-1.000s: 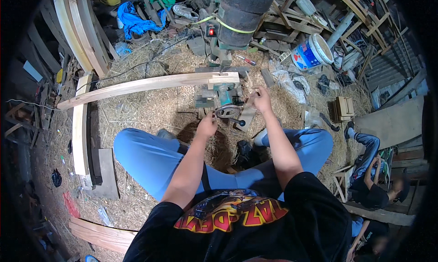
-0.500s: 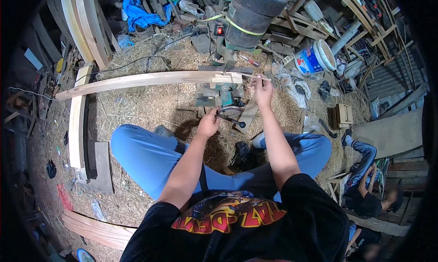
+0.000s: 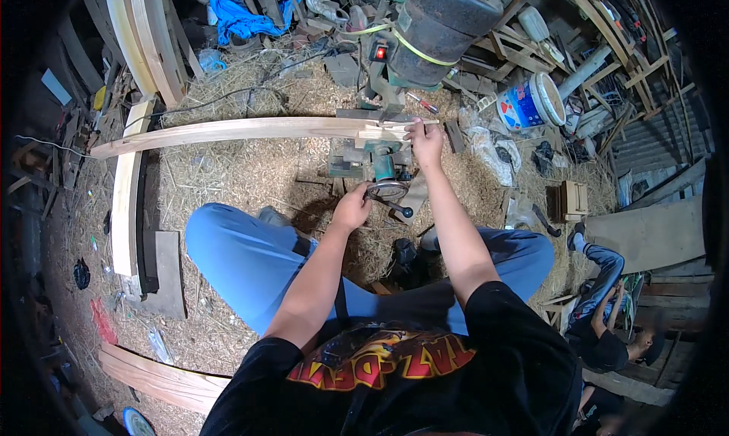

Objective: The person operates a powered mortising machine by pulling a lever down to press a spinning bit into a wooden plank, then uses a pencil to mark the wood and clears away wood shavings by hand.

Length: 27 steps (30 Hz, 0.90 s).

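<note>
A long curved wooden board (image 3: 250, 129) lies across a green bench machine (image 3: 382, 161), its right end notched or split into narrow prongs. My left hand (image 3: 352, 210) is closed on the rim of the machine's handwheel (image 3: 389, 190), which has a black-knobbed crank. At the board's right end, my right hand (image 3: 426, 145) pinches a thin wooden stick (image 3: 429, 122) that lies along the prongs. The fingertips cover part of the stick and of the board's end. Above the work hangs the machine's dark motor housing (image 3: 448, 26), with a red-lit switch (image 3: 380, 53).
A pale wooden beam (image 3: 127, 200) supports the board's left end. Wood shavings and straw (image 3: 250, 185) cover the ground. A white-and-blue bucket (image 3: 524, 105), a screwdriver (image 3: 422, 104) and scrap wood lie to the right. Another person (image 3: 607, 322) sits at the far right.
My right hand has moved slightly left with the stick, bringing it from beyond the board's end onto the prongs. My left hand stays on the handwheel.
</note>
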Motion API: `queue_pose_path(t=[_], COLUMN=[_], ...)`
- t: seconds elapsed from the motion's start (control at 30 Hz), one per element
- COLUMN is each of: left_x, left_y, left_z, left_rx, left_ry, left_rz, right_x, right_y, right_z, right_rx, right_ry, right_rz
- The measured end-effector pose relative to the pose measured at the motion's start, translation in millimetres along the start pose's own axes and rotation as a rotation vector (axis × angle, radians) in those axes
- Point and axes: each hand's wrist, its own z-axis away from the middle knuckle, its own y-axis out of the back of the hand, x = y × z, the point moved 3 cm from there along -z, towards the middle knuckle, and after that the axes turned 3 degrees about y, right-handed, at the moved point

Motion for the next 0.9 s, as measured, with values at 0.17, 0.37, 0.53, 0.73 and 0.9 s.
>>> queue_pose_path(t=[0.17,0.37,0.53,0.73,0.9], left_x=[-1.5,-14.5,-12.2,-14.0,-13.9], left_y=[-0.5,-5.3,-6.2,-8.0,-8.7], left_z=[-2.8,-7.8,-8.3,-8.5,-9.4], left_rx=[-0.007,0.034,0.024,0.026,-0.015], left_ry=[0.051,-0.003,-0.017,-0.011,0.038], left_rz=[0.010,-0.016,0.014,-0.009,-0.002], right_x=[-6.6,-18.3,-7.5,-13.7,-21.9], right_y=[-7.2,-11.9,-6.0,-16.2,-15.4], right_z=[-0.9,-4.9,-10.9,-2.1,-1.8], right_rx=[-0.033,-0.019,-0.050,-0.006,-0.008], right_ry=[0.066,0.158,0.236,0.210,0.264], right_rz=[0.189,0.456,0.689,0.405,0.560])
